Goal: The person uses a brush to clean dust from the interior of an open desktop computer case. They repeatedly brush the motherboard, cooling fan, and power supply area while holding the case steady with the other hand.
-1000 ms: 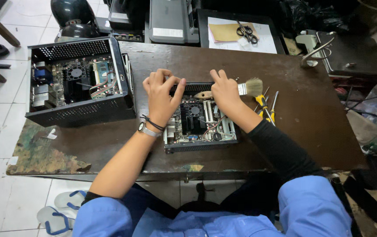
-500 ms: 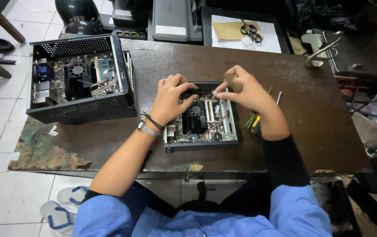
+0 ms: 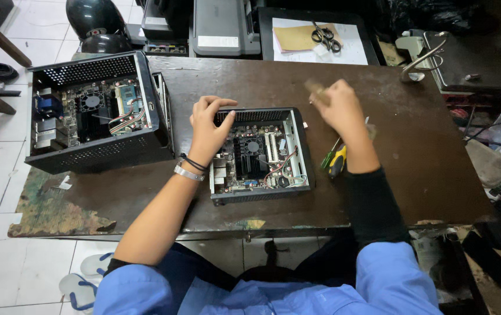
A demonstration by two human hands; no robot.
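A small open computer case (image 3: 301, 146) lies in the middle of the brown table, its circuit board and fan (image 3: 255, 153) showing. My left hand (image 3: 206, 129) grips the case's far left corner, fingers over the back wall and thumb on the inside. My right hand (image 3: 341, 108) is raised above the table just right of the case. It is closed on a small brush whose blurred wooden handle (image 3: 316, 88) sticks out to the left. Two screwdrivers (image 3: 335, 160), one green and one yellow and black, lie under my right wrist.
A larger open computer case (image 3: 96, 153) stands at the table's left end. Behind the table are a black helmet (image 3: 96, 20), a grey printer (image 3: 221, 26) and scissors (image 3: 322, 34) on papers. A metal tool (image 3: 417, 64) rests at the far right.
My right hand left the case, took up the brush that lay to its right, and lifted it. My left hand slid to the case's far left corner.
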